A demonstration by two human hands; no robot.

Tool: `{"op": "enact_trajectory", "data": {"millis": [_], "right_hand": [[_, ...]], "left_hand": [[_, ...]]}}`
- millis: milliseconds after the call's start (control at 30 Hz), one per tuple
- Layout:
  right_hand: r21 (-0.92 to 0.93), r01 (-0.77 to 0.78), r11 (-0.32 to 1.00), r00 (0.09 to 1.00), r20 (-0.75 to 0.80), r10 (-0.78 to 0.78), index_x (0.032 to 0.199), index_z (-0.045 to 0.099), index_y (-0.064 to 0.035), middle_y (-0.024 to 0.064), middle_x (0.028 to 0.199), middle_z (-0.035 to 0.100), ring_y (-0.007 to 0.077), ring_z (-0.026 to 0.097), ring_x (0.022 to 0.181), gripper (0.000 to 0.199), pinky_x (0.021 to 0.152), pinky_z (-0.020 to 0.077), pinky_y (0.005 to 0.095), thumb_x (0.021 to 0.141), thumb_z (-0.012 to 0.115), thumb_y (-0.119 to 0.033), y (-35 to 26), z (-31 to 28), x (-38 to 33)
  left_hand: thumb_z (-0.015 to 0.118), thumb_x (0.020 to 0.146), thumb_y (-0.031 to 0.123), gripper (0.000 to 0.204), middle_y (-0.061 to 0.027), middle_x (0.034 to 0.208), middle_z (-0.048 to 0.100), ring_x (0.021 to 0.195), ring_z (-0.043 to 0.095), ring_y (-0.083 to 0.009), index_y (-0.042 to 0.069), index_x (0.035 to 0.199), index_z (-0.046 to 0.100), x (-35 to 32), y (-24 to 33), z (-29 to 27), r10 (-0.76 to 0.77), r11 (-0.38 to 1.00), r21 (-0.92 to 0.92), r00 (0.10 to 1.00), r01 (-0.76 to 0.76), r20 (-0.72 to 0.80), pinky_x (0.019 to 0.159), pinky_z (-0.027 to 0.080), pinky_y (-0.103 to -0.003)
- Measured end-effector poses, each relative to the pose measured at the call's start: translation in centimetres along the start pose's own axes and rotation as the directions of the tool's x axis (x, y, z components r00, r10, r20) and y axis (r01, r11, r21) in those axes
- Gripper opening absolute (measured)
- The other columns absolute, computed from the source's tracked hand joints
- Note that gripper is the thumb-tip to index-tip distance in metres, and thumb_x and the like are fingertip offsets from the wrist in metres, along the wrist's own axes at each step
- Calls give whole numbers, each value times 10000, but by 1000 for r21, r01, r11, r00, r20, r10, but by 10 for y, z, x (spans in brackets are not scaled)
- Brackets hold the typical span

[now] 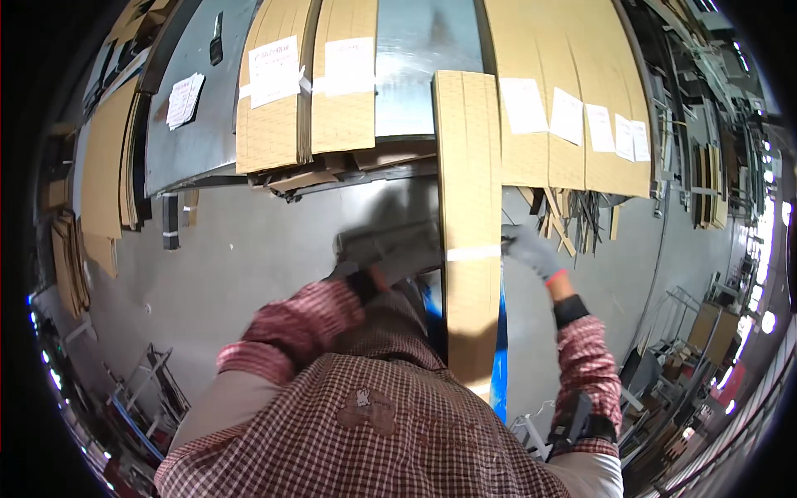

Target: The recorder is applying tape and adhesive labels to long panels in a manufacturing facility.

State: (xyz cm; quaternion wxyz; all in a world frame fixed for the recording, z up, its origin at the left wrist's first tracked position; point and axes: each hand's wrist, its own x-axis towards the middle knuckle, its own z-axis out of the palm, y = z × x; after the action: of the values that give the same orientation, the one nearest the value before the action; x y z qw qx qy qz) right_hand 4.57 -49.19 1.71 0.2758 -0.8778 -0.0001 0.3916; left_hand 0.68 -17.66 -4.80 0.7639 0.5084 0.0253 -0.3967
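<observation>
A long bundle of tan cardboard strips point(470, 183) juts from the table toward my body, with a white band point(474, 253) across it. My left hand point(408, 261), in a dark grey glove, is at the bundle's left edge; blur and shadow hide its fingers. At the right edge, level with the band, is my right hand point(531, 251) in a grey glove with a red cuff. Its fingers are closed, with something small and dark at the tips that I cannot make out. Below the bundle's near part shows a blue surface point(500, 373).
Banded cardboard stacks point(344, 124) with white paper sheets lie on the metal table point(407, 58). More cardboard strips point(573, 66) lie on the right. A dark-handled tool point(217, 40) and paper slips point(184, 101) rest at left. Thin offcuts point(573, 220) hang below the table's right part.
</observation>
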Motion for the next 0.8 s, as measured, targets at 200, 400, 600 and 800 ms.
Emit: {"op": "enact_trajectory", "data": {"millis": [200, 400, 600, 800], "right_hand": [[655, -6, 756, 961, -207, 186, 1307, 506, 50, 153, 1203, 613, 208, 589, 1052, 478, 914, 477, 329, 878, 664, -93, -1, 48, 28], [-92, -245, 965, 785, -603, 142, 1481, 265, 32, 372, 1430, 317, 456, 364, 1327, 1040, 1069, 344, 486, 677, 808, -341, -133, 101, -52], [-221, -246, 944, 636, -772, -15, 1506, 264, -17, 368, 1448, 310, 479, 345, 1326, 1077, 1084, 311, 514, 662, 798, -420, -109, 127, -44], [693, 341, 635, 842, -526, 121, 1271, 478, 18, 158, 1175, 597, 275, 597, 1095, 449, 917, 478, 416, 844, 591, -61, -96, 46, -100]], "left_hand": [[624, 937, 227, 423, -100, 1105, 635, 983, 616, -179, 32, 1305, 550, 70, -59, -24, 18, 768, 602, 947, -219, 321, 870, 529, -326], [579, 968, 188, 320, -100, 1147, 643, 973, 630, -197, 46, 1254, 599, 50, -54, -54, 104, 642, 681, 921, -351, 376, 918, 523, -339], [679, 890, 116, 258, -81, 1108, 688, 943, 664, -214, 29, 1132, 658, -9, 34, -13, 136, 870, 349, 850, -348, 509, 795, 527, -388], [619, 859, 371, 270, -119, 730, 677, 632, 655, -339, 118, 936, 671, 61, 46, 87, 309, 234, 906, 910, -353, 275, 598, 517, -422]]}}
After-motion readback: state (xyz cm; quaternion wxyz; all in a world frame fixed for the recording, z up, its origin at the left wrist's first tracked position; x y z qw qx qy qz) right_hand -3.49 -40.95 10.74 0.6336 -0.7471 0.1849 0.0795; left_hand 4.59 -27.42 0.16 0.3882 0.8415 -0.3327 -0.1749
